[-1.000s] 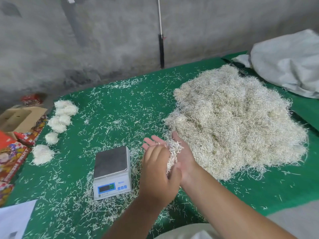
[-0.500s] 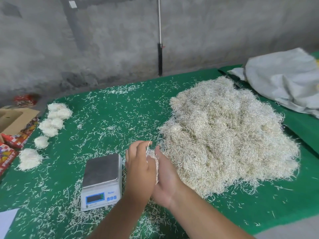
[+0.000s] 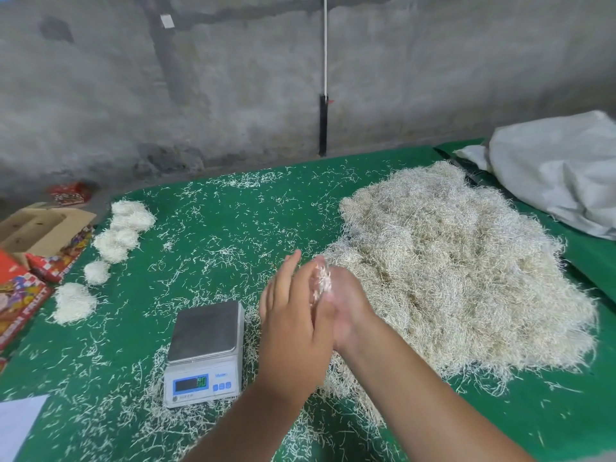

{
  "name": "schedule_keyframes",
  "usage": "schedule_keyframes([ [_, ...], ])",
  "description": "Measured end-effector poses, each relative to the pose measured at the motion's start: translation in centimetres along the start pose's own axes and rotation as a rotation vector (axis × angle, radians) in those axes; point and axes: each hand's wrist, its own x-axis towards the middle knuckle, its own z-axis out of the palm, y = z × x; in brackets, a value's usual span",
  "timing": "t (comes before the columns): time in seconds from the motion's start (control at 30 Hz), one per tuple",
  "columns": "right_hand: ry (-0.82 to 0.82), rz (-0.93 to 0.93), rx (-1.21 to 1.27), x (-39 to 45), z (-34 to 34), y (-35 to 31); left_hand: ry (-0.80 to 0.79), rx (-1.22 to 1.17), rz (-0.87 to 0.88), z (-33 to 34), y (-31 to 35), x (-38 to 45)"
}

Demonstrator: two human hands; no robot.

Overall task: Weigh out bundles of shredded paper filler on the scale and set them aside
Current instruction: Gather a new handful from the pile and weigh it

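Note:
My left hand (image 3: pixel 293 315) and my right hand (image 3: pixel 346 305) are pressed palm to palm above the green table cover (image 3: pixel 233 228), fingers fairly straight. A small wad of white shredded paper (image 3: pixel 321 281) is squeezed between the palms and sticks out at the top. The hands are blurred. Just left of them stands the small white scale (image 3: pixel 203 351); its steel plate is bare and its display is lit. The big heap of shredded paper (image 3: pixel 450 268) lies right behind my right hand. Several rounded white bundles (image 3: pixel 115 241) sit in a row at the table's left edge.
Loose shreds are scattered all over the cover. An open cardboard box (image 3: pixel 36 228) and colourful printed boxes (image 3: pixel 16 295) crowd the left edge. A white sack (image 3: pixel 560 168) lies at the far right. A white sheet (image 3: pixel 16 425) is at the near left corner, with a concrete wall behind.
My palms have closed together over the wad, which lay on the flat right palm a second ago. The left hand has slid forward along the right. The view has shifted.

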Motion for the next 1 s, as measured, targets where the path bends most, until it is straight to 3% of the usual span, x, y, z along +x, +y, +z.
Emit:
schedule_keyframes([
  [0.1,0.013,0.069,0.026,0.4,-0.4,-0.7,-0.054,0.091,0.193,-0.1,-0.7,-0.9],
  [0.2,-0.082,0.189,0.129,0.0,-0.6,0.8,-0.036,0.043,0.149,0.1,-1.1,-0.7],
  [0.3,-0.156,0.237,0.212,-0.1,-1.0,3.3,0.012,-0.08,-0.054,0.3,-1.2,-0.2],
  [0.4,-0.254,0.245,0.133,-0.2,-0.5,4.8,0.082,-0.188,-0.244,0.2,-2.2,0.4],
  [0.5,-0.173,0.319,0.041,0.3,-1.1,5.8,0.095,-0.254,-0.381,0.1,-4.6,0.7],
  [0.63,-0.16,0.362,-0.186,0.6,-2.9,7.7,0.139,-0.432,-0.708,-0.1,-8.1,-1.0],
  [0.83,0.023,0.322,-0.571,3.0,-4.4,13.4,-0.038,-0.541,-1.102,-1.0,-12.9,-5.7],
  [1.0,0.192,0.312,-0.752,7.3,-4.7,16.2,-0.197,-0.673,-1.171,-4.1,-17.5,-10.8],
])
